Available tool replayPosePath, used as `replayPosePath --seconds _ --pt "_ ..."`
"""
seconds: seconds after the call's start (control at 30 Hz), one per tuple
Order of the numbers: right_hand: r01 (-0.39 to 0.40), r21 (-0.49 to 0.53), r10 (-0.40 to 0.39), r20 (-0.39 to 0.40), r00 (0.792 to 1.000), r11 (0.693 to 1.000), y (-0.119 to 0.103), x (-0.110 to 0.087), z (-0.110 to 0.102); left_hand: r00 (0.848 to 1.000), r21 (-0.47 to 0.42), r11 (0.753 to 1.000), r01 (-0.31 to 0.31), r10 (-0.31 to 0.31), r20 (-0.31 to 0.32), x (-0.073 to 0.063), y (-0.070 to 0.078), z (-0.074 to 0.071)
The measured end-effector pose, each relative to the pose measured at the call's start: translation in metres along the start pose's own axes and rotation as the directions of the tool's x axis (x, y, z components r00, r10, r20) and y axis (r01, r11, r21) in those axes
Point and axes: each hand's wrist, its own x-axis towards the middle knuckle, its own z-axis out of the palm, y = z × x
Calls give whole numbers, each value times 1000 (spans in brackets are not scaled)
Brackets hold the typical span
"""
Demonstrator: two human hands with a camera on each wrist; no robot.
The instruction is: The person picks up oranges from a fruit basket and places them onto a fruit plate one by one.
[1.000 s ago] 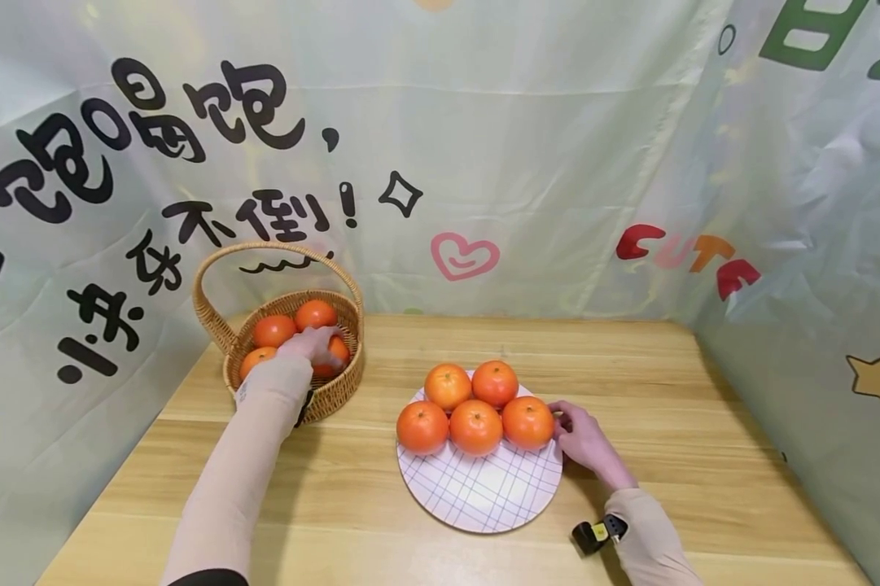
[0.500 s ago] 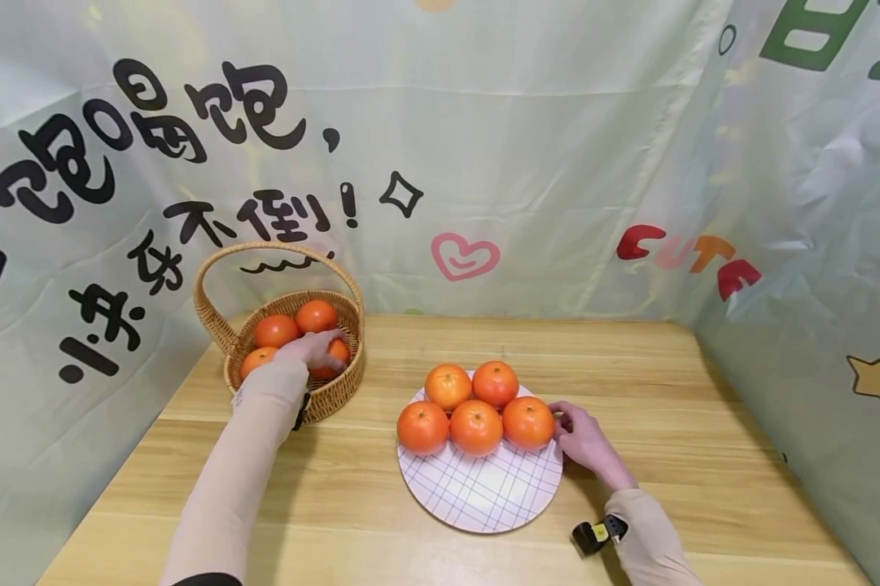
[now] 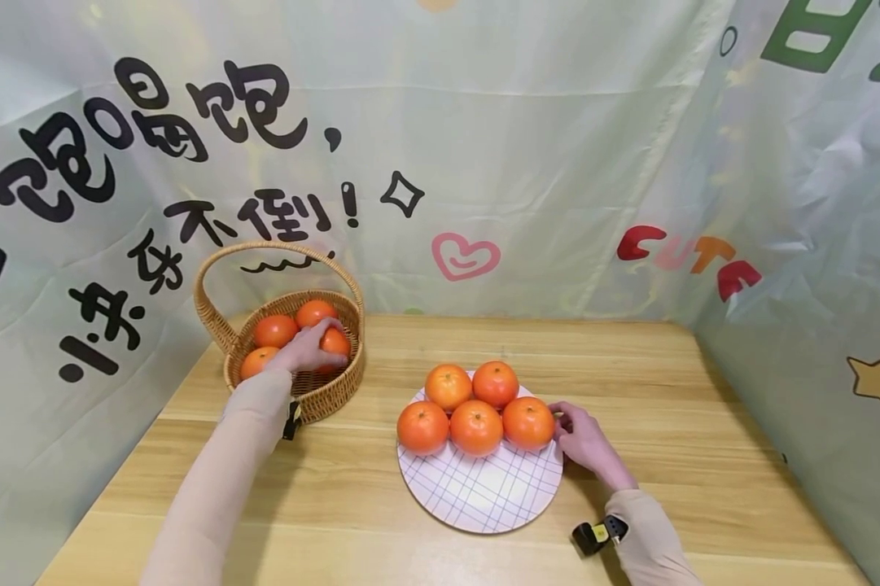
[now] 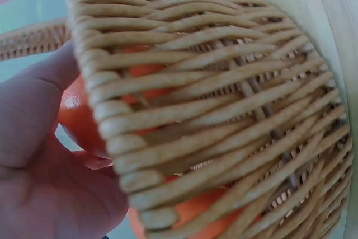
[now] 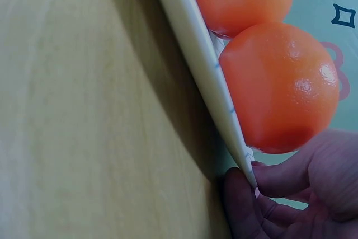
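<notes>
My left hand (image 3: 308,348) reaches inside the wicker basket (image 3: 334,396) and grips an orange (image 3: 334,343) between thumb and fingers. In the left wrist view that orange (image 4: 77,113) shows between my thumb and fingers, partly hidden behind the basket's woven side (image 4: 218,99). My right hand (image 3: 584,439) pinches the right rim of a round checked plate (image 3: 483,492). The right wrist view has the thumb (image 5: 285,177) over the plate's rim (image 5: 196,65) and a finger beneath. Several oranges (image 3: 476,427) sit on the plate's far half.
Several other oranges (image 3: 274,332) lie in the basket, whose tall arched handle (image 3: 278,246) rises over it. Basket and plate stand apart on a wooden table (image 3: 381,350). A printed cloth (image 3: 542,163) hangs behind the table and along its sides.
My left hand has closed round the orange and raised it slightly in the basket, with the forearm shifting left and nearer. The right hand and the plate have stayed put.
</notes>
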Motion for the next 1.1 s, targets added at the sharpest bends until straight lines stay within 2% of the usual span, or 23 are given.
replayPosePath --seconds 0.13,0.4,0.67,0.87,1.1 --pt "-5 8 5 4 1000 1000 1 0 1 999 -72 997 -6 3 -40 -5 0 -2" --pt "-16 15 16 12 1000 1000 2 0 1 996 -202 979 34 -49 -72 -17 2 -7" --pt "-14 23 14 13 1000 1000 1 -1 0 991 -195 980 29 -54 -124 -27 6 -12" --pt "-8 22 8 14 1000 1000 1 -1 0 984 -180 983 -20 -12 -178 -33 14 -13" --pt "-3 14 3 10 1000 1000 2 0 0 961 -204 979 13 -69 -268 -40 29 -15"
